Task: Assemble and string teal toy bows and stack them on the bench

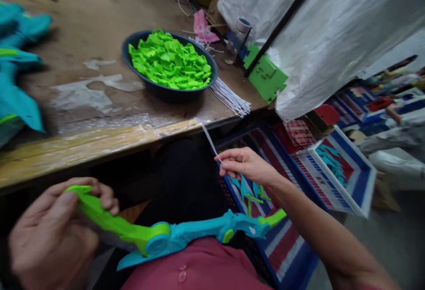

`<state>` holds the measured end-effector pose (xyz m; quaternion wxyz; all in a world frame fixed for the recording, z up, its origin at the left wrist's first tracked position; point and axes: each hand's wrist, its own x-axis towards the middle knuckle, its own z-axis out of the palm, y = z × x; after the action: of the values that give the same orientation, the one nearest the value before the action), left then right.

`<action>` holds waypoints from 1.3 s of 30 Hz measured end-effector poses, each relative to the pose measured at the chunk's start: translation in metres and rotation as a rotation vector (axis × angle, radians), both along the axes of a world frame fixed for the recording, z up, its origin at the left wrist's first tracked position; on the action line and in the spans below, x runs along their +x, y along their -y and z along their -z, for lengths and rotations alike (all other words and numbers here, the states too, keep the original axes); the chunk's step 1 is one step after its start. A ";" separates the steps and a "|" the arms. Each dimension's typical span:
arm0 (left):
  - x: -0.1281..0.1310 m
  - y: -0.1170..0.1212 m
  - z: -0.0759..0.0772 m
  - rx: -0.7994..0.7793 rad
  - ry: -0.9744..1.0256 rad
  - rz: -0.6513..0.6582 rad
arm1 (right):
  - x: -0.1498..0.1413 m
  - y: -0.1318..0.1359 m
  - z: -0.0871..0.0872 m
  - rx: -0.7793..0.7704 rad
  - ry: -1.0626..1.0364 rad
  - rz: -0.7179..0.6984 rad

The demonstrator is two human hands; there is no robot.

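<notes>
My left hand (53, 232) is closed around the green end of a long, bow-like plastic toy (195, 232), turquoise in the middle with green parts. The toy lies across my lap in front of the red shirt, its far green tip passing by my right forearm. My right hand (245, 164) pinches one end of a thin white tie (209, 139), which slants up to the table edge. A bundle of similar white ties (230, 97) rests at that edge. Beside it stands a dark bowl (172, 95) heaped with small bright green plastic pieces (169, 62).
Turquoise toys (20, 73) lie on the left of the wooden table (89, 6). At the back are a clear bottle (236, 42) and a green foam tile (265, 75). A blue crate (288, 254) and a white crate (361, 183) with turquoise parts stand right.
</notes>
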<state>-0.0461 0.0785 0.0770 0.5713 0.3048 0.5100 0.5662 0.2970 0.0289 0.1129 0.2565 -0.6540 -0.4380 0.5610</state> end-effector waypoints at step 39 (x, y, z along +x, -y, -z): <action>0.015 0.004 -0.030 0.445 0.566 0.285 | -0.199 -0.034 -0.044 0.731 -0.305 -0.217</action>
<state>-0.0314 0.0742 0.1067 0.6822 0.3209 0.1494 0.6398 0.0982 0.0628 0.1568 0.4732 -0.3793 -0.6317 0.4828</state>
